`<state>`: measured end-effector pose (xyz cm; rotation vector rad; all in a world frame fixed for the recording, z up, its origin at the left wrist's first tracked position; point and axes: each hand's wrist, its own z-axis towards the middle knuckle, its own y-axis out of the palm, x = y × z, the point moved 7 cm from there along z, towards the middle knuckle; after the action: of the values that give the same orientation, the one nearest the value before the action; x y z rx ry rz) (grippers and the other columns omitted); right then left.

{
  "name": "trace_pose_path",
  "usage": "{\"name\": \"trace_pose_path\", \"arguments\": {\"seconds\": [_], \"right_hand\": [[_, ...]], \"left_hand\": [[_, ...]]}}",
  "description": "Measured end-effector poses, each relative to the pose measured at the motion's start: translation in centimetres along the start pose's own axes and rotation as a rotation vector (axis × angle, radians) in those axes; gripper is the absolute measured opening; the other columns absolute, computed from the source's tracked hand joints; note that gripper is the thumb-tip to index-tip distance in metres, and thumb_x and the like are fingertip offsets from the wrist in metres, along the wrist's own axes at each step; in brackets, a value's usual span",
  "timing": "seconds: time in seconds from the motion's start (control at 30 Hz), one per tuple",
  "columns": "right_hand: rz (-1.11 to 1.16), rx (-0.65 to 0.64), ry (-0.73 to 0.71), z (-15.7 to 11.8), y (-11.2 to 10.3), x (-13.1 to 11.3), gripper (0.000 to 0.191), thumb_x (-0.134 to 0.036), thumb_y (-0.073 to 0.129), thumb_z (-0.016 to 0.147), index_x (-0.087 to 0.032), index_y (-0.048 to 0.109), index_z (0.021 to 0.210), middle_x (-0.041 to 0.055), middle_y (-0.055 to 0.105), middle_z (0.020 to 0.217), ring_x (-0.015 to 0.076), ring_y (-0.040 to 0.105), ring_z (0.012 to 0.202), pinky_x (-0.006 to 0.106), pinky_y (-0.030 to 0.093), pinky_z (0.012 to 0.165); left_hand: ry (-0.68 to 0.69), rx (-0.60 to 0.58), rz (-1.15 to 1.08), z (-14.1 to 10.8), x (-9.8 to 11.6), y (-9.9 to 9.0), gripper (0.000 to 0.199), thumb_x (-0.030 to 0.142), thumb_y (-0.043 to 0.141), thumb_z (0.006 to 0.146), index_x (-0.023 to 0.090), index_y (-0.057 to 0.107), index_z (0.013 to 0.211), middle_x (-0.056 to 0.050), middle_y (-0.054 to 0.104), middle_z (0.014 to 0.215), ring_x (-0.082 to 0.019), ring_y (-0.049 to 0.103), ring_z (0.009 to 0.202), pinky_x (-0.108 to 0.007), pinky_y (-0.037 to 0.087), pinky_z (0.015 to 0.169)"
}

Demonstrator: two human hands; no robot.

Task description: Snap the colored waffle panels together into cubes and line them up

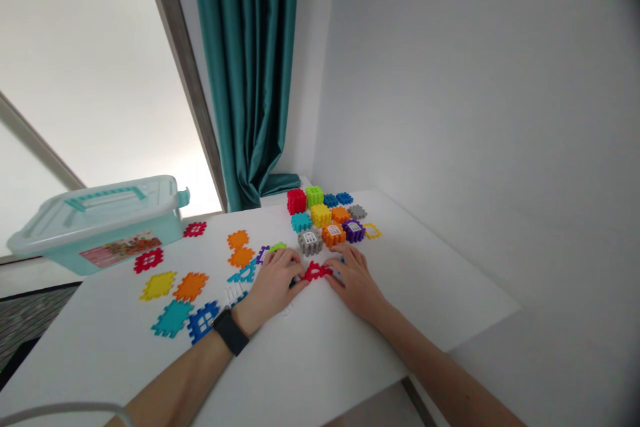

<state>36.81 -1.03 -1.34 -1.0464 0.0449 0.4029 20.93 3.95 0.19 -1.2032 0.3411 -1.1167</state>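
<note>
As the left hand (270, 278) and right hand (354, 278) pinch a red waffle-block piece (314, 272) from opposite sides, their fingers look clenched on it.

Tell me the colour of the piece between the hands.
The piece is red, head view.

Teal curtains (245, 73) hang behind a lidded plastic box (95, 223) on the table (310, 353).
</note>
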Motion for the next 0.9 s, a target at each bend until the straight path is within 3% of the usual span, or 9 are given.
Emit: {"name": "trace_pose_path", "arguments": {"seconds": [0.43, 0.9], "right_hand": [[-0.033, -0.005, 0.060, -0.16, -0.08, 0.23, 0.013, -0.019, 0.062, 0.086, -0.022, 0.068, 0.097, 0.0127, 0.058, 0.123, 0.0315, 0.047, 0.126, 0.051, 0.040, 0.106], [-0.008, 0.015, 0.099, -0.52, -0.06, 0.73, 0.011, -0.017, 0.060, 0.086, -0.022, 0.066, 0.094, 0.0117, 0.057, 0.120, 0.0307, 0.048, 0.123, 0.052, 0.040, 0.104]], "left_hand": [[-0.093, -0.017, 0.024, -0.02, 0.15, -0.34, 0.004, 0.026, 0.068, 0.084, 0.023, 0.066, 0.084, -0.005, 0.062, 0.108, -0.027, 0.051, 0.112, -0.047, 0.034, 0.102], [-0.076, -0.036, -0.004, 0.10, 0.09, 0.14, 0.005, 0.023, 0.066, 0.088, 0.021, 0.066, 0.083, -0.005, 0.063, 0.107, -0.025, 0.053, 0.108, -0.047, 0.035, 0.101]]}}
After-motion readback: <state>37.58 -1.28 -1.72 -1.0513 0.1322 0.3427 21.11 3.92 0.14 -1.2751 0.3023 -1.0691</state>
